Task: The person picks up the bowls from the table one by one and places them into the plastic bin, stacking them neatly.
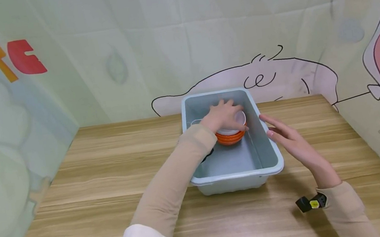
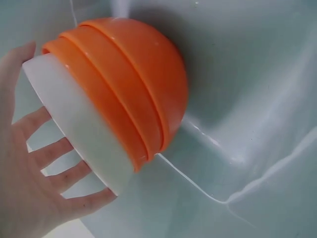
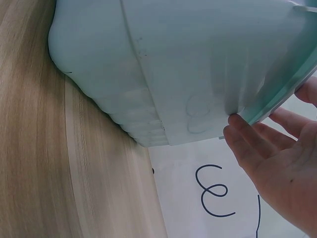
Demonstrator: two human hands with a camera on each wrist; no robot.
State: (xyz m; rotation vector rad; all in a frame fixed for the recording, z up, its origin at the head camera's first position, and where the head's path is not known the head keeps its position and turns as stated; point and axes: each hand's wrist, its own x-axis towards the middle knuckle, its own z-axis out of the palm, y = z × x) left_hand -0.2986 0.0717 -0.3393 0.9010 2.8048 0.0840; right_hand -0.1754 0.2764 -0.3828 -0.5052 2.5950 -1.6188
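A light blue plastic bin [image 1: 235,176] stands on the wooden table. Inside it, a white bowl [image 2: 74,99] is nested on top of stacked orange bowls [image 2: 143,64]. My left hand [image 1: 223,116] reaches in from above and grips the white bowl's rim, thumb at one side and the spread fingers along the other. Outside the bin, my right hand [image 1: 288,139] touches the right rim with its fingers fairly straight, as the right wrist view [image 3: 277,148] also shows from below the rim.
A black wavy-edged item [image 1: 207,155] lies in the bin, partly hidden by the left forearm. Wooden tabletop [image 1: 116,164] surrounds the bin. Behind rises a printed cloth backdrop [image 1: 153,59]. A small black device [image 1: 311,202] is strapped to the right wrist.
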